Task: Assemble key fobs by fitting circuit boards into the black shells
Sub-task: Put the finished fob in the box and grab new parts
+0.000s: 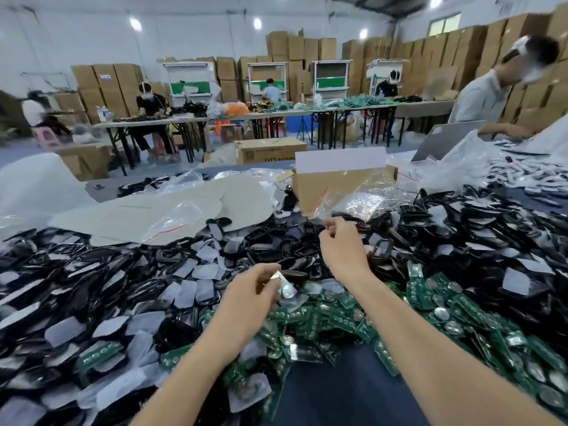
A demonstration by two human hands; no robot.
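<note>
Dark blue cloth [347, 392] is showing as a smooth bare patch right under two bare forearms. Around it flat green boards [430, 302], many carrying round silvery coin cells, are lying in a loose, glossy drift. Black shells [123, 272], rounded plastic pieces with pale matte panels, are heaping up to the left and on the far side. The left hand [252, 290] is hovering low where the two piles meet, wrist bent and fingers curled, pinching one board [284, 285] whose cell is catching the light. The right hand [341, 244] is hanging farther out above the shells, its back toward me, fingers curled and thumb close to forefinger; whether it is gripping anything I cannot tell. Beyond the piles, crinkled clear bags [172, 216] and an open cardboard box [338, 182] are sitting on the table. A person [491, 96] is leaning over the table's right end, and brown cartons [461, 56] are standing stacked along the white walls.
</note>
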